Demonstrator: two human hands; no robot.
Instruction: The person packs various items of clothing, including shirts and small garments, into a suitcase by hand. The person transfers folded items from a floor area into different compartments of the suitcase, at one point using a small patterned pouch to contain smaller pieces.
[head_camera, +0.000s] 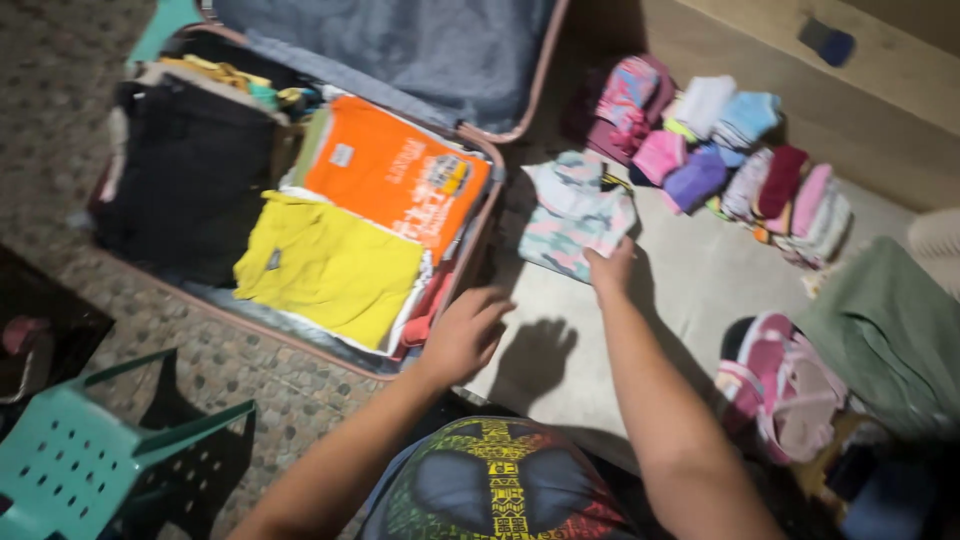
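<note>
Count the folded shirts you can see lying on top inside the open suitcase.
3: an orange shirt at the far right, a yellow shirt in front of it, and a black one on the left. More may lie underneath them.

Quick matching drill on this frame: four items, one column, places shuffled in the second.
Items:
1 yellow shirt
2 camo garment
3 pink sandals
4 green stool

Places:
A under the right hand
B bottom-left corner, on the pebbled floor
C in the suitcase, below the orange shirt
D right side, beside a green cloth

Pairs: 1-C, 2-A, 3-D, 4-B
</note>
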